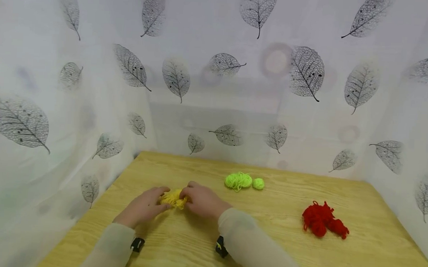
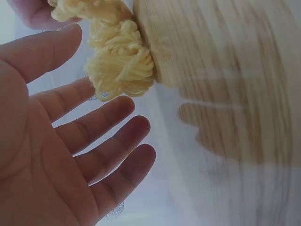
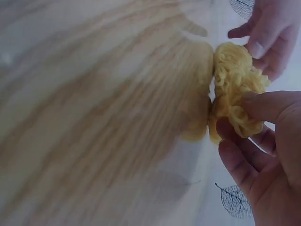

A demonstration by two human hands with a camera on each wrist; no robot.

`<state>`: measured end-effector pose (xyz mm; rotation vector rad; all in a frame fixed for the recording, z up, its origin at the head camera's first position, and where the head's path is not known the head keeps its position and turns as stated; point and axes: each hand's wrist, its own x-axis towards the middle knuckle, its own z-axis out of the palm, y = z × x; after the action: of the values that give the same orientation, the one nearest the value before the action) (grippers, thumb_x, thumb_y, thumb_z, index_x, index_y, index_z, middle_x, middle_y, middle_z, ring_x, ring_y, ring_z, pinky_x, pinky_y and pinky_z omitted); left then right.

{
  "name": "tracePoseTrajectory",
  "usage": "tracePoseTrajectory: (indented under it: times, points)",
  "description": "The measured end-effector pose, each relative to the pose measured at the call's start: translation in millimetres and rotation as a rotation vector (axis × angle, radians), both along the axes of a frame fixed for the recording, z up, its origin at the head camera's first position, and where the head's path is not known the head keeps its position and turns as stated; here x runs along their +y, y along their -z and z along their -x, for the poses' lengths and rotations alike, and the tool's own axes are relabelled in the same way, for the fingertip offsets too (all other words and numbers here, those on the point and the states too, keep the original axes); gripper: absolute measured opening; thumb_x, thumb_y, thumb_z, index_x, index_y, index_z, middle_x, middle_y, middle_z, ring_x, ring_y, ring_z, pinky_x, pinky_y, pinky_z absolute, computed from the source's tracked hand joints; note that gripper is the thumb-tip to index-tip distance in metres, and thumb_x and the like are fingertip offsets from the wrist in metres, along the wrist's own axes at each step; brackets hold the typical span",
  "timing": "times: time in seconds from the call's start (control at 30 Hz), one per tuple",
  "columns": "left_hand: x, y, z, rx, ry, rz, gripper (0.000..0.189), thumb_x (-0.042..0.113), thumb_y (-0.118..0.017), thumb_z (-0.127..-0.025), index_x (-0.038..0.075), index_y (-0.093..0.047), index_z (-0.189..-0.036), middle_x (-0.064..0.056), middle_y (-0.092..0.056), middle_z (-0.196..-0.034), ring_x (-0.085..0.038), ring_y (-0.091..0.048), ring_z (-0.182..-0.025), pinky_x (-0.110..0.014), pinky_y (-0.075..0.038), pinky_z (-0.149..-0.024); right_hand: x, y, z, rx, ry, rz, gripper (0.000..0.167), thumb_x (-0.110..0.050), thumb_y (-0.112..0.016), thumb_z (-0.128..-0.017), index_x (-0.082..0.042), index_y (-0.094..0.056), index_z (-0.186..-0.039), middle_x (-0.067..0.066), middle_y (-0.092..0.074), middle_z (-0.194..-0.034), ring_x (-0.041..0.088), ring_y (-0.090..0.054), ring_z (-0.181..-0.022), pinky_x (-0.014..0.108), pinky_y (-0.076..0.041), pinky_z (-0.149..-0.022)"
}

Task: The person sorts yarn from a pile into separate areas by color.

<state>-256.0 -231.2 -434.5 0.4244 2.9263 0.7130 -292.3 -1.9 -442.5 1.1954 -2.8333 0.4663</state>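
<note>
A bundle of yellow yarn (image 1: 173, 199) lies on the wooden table between the two hands. My right hand (image 1: 203, 200) pinches its right end; in the right wrist view the thumb (image 3: 270, 104) presses on the looped strands from one side with fingers on the other. The left hand (image 1: 143, 207) is at the bundle's left end. Its fingers (image 2: 113, 146) are spread and fairly straight, and the left wrist view shows the thumb apart from the yellow yarn (image 2: 120, 66).
A lime-green yarn skein (image 1: 238, 181) lies farther back on the table (image 1: 266, 239), with a small lime-green ball (image 1: 258, 183) beside it. Red yarn (image 1: 319, 218) sits to the right. A leaf-printed white curtain (image 1: 215, 93) hangs behind and along both sides.
</note>
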Motion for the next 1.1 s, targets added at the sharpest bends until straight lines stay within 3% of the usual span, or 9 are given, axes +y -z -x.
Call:
tracePoseTrajectory:
  times: [0.2,0.47,0.8,1.1]
  points:
    - [0.3,-1.5,-0.3,-0.03,-0.002,-0.032,0.058,0.035,-0.068,-0.098,0.011,-0.05,-0.148,-0.015,-0.051,-0.147,-0.032,-0.06,-0.12,-0.055,-0.048,-0.099,-7.6,9.5,3.0,0.025,-0.027,-0.085,0.019,-0.023,-0.072,-0.093,-0.026,-0.074,-0.112,-0.009,-0.056,-0.098,0.006,-0.055,-0.08,0.024,-0.051,-0.075]
    - [5.5,-2.9,-1.5,-0.004,0.014,-0.011,0.058,0.034,-0.068,-0.098,0.011,-0.05,-0.148,-0.016,-0.05,-0.146,-0.034,-0.056,-0.125,-0.057,-0.046,-0.1,6.5,8.4,1.2,-0.004,0.02,-0.078,0.03,-0.03,-0.072,-0.092,-0.024,-0.071,-0.121,-0.007,-0.057,-0.107,0.008,-0.056,-0.089,0.027,-0.051,-0.083]
    - [13.4,-6.2,-0.9,0.08,0.045,0.037,0.064,0.035,-0.069,-0.097,0.009,-0.046,-0.15,-0.016,-0.048,-0.149,-0.041,-0.046,-0.134,-0.062,-0.039,-0.106,55.0,-8.0,-4.2,0.091,0.053,-0.089,0.045,-0.038,-0.065,-0.097,-0.02,-0.062,-0.138,0.004,-0.059,-0.132,0.024,-0.057,-0.118,0.04,-0.049,-0.1]
    - [25.3,-7.9,-1.9,0.209,0.058,0.11,0.073,0.043,-0.07,-0.095,0.011,-0.042,-0.154,-0.019,-0.038,-0.157,-0.045,-0.037,-0.14,-0.07,-0.033,-0.106,118.9,-15.9,-12.8,0.123,0.173,-0.122,0.052,-0.044,-0.066,-0.097,-0.021,-0.059,-0.143,0.01,-0.055,-0.143,0.036,-0.05,-0.131,0.057,-0.044,-0.103]
